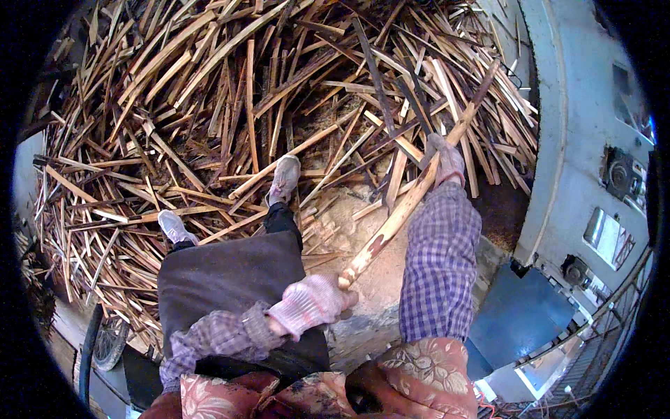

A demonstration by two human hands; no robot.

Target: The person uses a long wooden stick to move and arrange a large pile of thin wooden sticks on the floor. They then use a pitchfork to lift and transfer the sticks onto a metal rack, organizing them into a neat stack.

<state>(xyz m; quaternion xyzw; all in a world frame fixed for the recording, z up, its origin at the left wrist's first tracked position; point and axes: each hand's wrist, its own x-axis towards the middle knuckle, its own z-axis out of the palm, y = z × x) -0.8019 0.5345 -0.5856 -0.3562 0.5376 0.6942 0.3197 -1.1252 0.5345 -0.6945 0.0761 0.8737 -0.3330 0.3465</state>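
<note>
A long, pale wood strip (392, 227) with brown bark patches slants from near my lap toward the far right. My left hand (317, 304), in a pale knitted glove, closes at its near end; the fingertips are partly hidden. Farther up, my gloved right hand (447, 162) wraps round the same strip, with that arm stretched forward. Beyond my right hand, the strip's far end overlaps a heap of loose wood strips (209, 77), some pale and some dark.
The heap spreads around my shoes (284, 178) and across the far side. Bare pale ground (370, 279) shows beneath the held strip. At the right stand a light blue metal machine wall (558, 140) and a blue metal plate (520, 318). A wheel (108, 349) is at lower left.
</note>
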